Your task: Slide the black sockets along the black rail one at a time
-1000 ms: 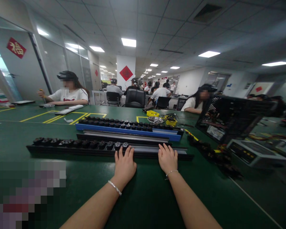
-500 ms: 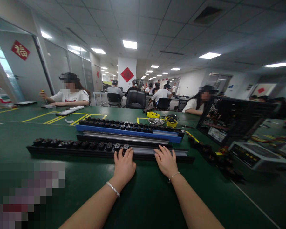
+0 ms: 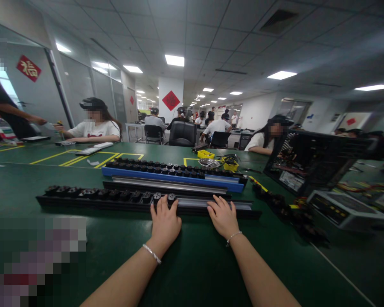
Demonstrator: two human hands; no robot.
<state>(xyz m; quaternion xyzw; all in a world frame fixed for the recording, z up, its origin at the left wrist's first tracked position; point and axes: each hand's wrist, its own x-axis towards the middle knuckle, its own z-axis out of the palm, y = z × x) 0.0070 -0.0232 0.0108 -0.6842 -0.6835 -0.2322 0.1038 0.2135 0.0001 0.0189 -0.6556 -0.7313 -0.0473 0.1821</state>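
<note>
A long black rail (image 3: 96, 206) lies crosswise before me. Round black socket modules (image 3: 136, 195) fill its left and middle part in a row, while the right part shows a bare silvery channel (image 3: 195, 203). My left hand (image 3: 166, 219) rests at the rail's front edge, its spread fingertips by the last modules on the right. Farther along, my right hand (image 3: 223, 216) lies with fingers stretched over the bare channel section. Neither hand visibly grips anything. Whether the left fingertips press on a module is hard to make out.
Behind lie another black rail (image 3: 166, 184) and a blue rail (image 3: 141, 172) with modules. Yellow trays (image 3: 205, 154) and a metal dish (image 3: 209, 163) stand farther back. On the right are loose modules (image 3: 281, 207), a power supply unit (image 3: 345, 209) and an open computer case (image 3: 320, 162). Co-workers sit across the table.
My left hand has shifted slightly left, and its fingers have moved a little at the modules. My right hand is still. A standing person has come into view at far left, arm reaching out.
</note>
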